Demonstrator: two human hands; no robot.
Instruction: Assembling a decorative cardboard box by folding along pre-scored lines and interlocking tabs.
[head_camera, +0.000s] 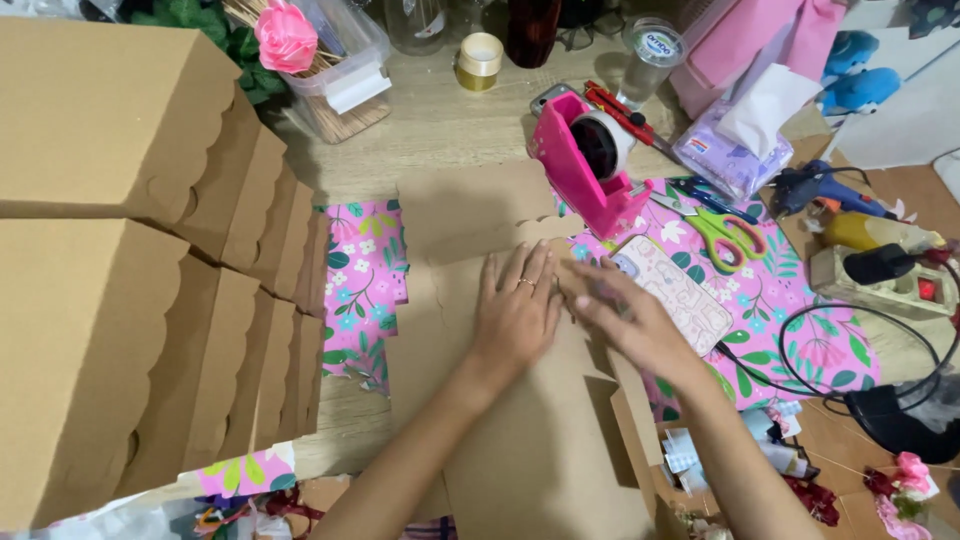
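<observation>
A flat brown cardboard box blank (470, 215) lies on the table in front of me, partly folded. My left hand (515, 310), with a ring on one finger, presses palm-down on its middle with fingers spread. My right hand (630, 320) is blurred and rests on the cardboard's right edge beside the left hand. Whether it grips the edge I cannot tell. A pink tape dispenser (585, 160) stands just beyond my hands.
Stacks of folded brown scalloped boxes (150, 290) fill the left side. Green-handled scissors (730, 235), a patterned phone (680, 290), a glue gun (825, 190), a tissue pack (735, 140) and a black cable (860, 330) lie right on pink floral paper (365, 270).
</observation>
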